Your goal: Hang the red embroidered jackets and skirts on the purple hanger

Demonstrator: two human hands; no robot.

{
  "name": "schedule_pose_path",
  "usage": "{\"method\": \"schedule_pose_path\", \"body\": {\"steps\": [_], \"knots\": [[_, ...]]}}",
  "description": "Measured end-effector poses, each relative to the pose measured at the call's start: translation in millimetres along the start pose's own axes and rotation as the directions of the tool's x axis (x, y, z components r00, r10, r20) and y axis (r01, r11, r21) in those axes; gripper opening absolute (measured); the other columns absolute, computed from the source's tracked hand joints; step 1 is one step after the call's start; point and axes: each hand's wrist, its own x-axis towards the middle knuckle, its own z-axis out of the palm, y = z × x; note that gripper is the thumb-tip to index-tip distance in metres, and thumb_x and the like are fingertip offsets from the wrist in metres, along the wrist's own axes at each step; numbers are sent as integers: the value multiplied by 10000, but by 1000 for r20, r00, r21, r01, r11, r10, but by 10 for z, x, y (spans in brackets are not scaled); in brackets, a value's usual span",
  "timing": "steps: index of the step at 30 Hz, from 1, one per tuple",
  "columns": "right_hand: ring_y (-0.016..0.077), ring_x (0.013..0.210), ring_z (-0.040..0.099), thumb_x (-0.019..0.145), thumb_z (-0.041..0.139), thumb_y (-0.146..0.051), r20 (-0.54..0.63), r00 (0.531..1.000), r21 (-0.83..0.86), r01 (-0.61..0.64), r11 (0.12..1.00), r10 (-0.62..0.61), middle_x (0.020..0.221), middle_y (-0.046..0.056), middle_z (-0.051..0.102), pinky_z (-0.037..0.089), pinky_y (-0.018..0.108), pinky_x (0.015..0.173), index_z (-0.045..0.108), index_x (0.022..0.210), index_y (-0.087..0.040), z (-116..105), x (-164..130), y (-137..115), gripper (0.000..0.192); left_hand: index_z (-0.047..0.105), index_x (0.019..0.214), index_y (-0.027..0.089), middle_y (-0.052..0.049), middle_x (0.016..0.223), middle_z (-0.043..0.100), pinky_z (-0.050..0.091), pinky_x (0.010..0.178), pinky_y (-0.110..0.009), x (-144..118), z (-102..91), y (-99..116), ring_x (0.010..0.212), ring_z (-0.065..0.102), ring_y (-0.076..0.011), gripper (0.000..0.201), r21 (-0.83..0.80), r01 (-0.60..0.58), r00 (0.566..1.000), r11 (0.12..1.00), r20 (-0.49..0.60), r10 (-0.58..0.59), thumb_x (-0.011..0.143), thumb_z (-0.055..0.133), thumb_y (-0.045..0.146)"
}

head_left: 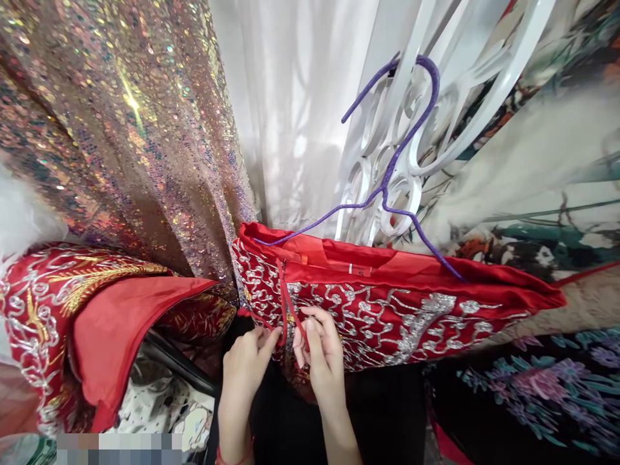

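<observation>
Here, both hands (246, 358) (323, 352) hold red cord (283, 294) (thin).

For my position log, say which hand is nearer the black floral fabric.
Right. The right hand lies to the left of the black floral fabric in the picture; the left hand is farther off, on the right hand's far side.

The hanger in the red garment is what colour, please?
The hanger is purple, clearest in the head view.
</observation>
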Motion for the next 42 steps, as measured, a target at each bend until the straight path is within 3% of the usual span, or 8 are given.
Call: {"method": "schedule_pose_path", "body": {"steps": [3,9,17,21,25,32,37,42], "knots": [[38,410,353,970,573,-471,45,994,27,-103,994,101,573,-91,521,309,155,406,527,1213,-229,64,39,-34,347,658,672,223,-8,649,700,443,690,-256,-131,-72,63,685,683,-190,494,-102,-136,988,985,57,143,953,423,554],[67,434,459,844,719,-438,220,952,-41,-209,977,213,635,-77,602,375,169,394,426,1395,-233,204,181,-78,657,650,887,184,-8,718,638,451,619,-218,-136,-26,78,619,563,-130,373,-331,-477,846,814,-422,324,1010,407,439],[93,559,577,874,648,-283,169,984,-196,82,977,-48,651,-59,606,487,190,544,548,1181,-200,346,355,-116,334,683,992,212,-38,988,674,518,760,-230,-88,-76,82,910,641,-159,122,-178,-715,596,677,-661,456,907,662,297],[120,572,609,993,482,-317,174,979,-395,166,904,-104,728,2,673,504,226,569,620,1085,-201,337,292,-183,203,714,921,220,-17,914,664,508,734,-220,-71,-96,82,827,621,-133,55,-212,-718,611,663,-647,456,901,667,241],[179,742,659,1022,424,-257,204,949,-692,313,651,-240,830,52,706,506,281,696,647,940,-209,267,158,-191,242,741,1009,226,-5,844,649,482,637,-195,-33,-57,79,713,578,-107,148,-288,-707,660,646,-597,457,871,709,269],[210,989,574,1008,511,-268,120,879,-846,334,416,-462,1076,97,589,489,337,849,717,1122,-262,74,-24,-306,236,722,915,188,-3,777,702,472,591,-174,-4,68,135,655,605,-99,143,-432,-555,763,711,-605,228,879,688,322],[225,1259,507,1018,447,-219,340,888,-672,461,580,-311,1323,78,580,445,404,1055,725,1017,-260,55,22,-428,281,752,973,186,-52,936,766,554,764,-240,-18,73,151,791,697,-160,214,-464,-533,820,708,-488,298,876,675,361],[192,1021,603,1017,457,-209,358,885,-565,458,687,-296,1056,65,655,507,364,910,730,1056,-258,128,116,-426,280,757,976,165,-91,914,765,573,741,-274,-70,9,85,746,695,-177,407,-580,-561,828,591,-385,408,973,500,480]]}}
